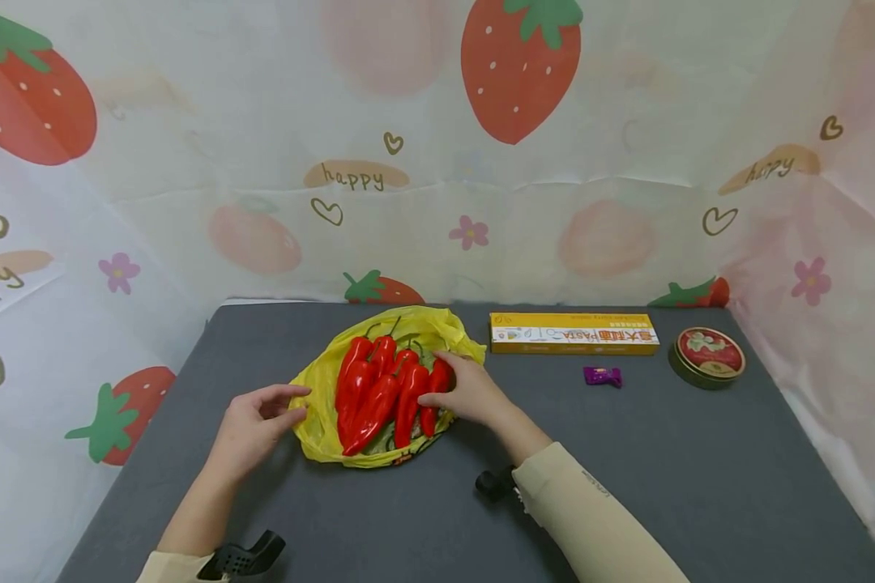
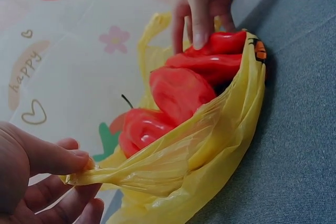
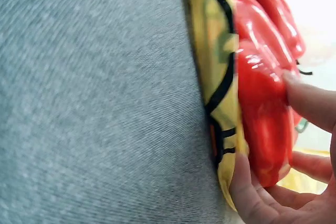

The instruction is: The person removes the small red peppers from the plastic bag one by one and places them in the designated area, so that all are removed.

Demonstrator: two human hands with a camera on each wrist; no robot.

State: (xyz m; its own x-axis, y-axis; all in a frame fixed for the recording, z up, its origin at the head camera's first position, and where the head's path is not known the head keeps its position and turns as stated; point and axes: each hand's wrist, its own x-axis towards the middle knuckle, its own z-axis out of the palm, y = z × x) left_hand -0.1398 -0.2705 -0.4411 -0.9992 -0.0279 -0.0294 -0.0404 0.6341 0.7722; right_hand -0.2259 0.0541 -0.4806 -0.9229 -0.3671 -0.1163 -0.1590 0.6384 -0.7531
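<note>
A crumpled yellow plastic bag (image 1: 317, 433) lies spread on the table, with several shiny red peppers (image 1: 370, 409) piled on it. My left hand (image 1: 244, 425) is at the bag's left side; in the left wrist view its thumb and fingers pinch a gathered edge of the bag (image 2: 173, 174). At the pile's right side, my right hand (image 1: 475, 395) grips the rightmost red pepper (image 1: 439, 379). Seen from the right wrist, the thumb presses one side of that pepper (image 3: 268, 140) and the fingers curl round its end, close to the bag's printed rim.
Behind and right of the bag lies a yellow pasta box (image 1: 574, 334). A small purple-wrapped candy (image 1: 602, 376) is in front of it, and a round tin with a red lid (image 1: 709, 356) stands farther right. The dark grey table (image 1: 379, 526) backs onto a strawberry-print cloth (image 1: 423, 162).
</note>
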